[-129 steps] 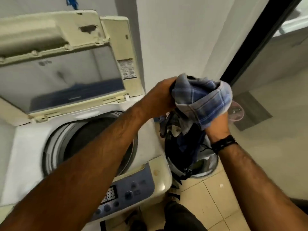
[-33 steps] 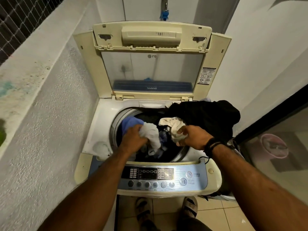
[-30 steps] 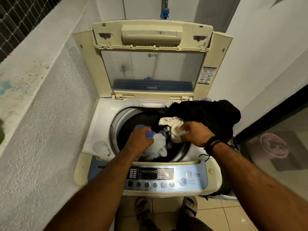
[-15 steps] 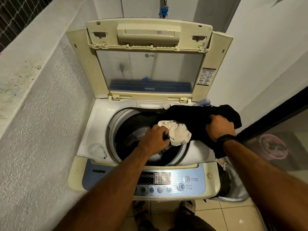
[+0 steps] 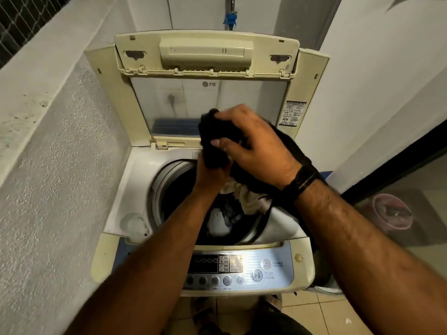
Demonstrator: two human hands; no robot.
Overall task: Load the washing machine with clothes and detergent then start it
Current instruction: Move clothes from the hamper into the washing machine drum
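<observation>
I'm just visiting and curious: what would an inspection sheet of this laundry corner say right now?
Surface: washing machine top, lid raised upright.
Job's things: black garment held above the drum; white cloth hangs at the rim; light clothes inside. No detergent seen.
Clutter: pink tub behind the glass at right.
Grippers: left hand and right hand both grip the black garment.
Cables: nothing seen.
Surroundings: rough wall at left, blue tap above, tiled floor.
</observation>
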